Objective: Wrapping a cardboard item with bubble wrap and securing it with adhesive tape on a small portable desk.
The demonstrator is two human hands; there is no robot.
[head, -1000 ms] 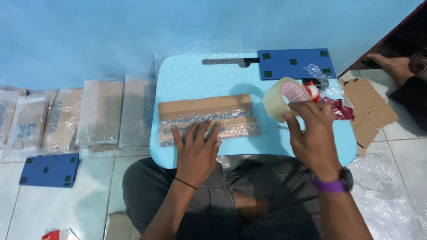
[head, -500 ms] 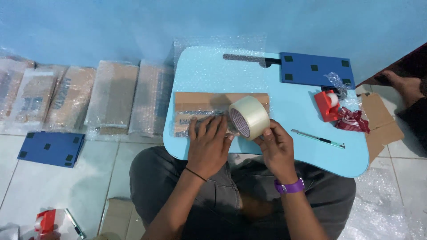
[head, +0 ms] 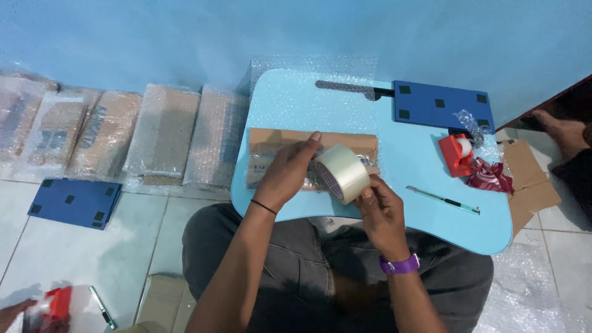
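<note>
Flat brown parcel [head: 279, 147] in bubble wrap at centre, lying across pale blue table [head: 407, 166], partly covered by both hands. At nine to ten o'clock, a row of five wrapped parcels [head: 105, 132] side by side on the floor along the blue wall: rectangular, brown card under clear bubble wrap, the leftmost ones with pale printed faces. At three o'clock, plain brown flat cardboard [head: 530, 182] on the floor, just beside the table's edge.
</note>
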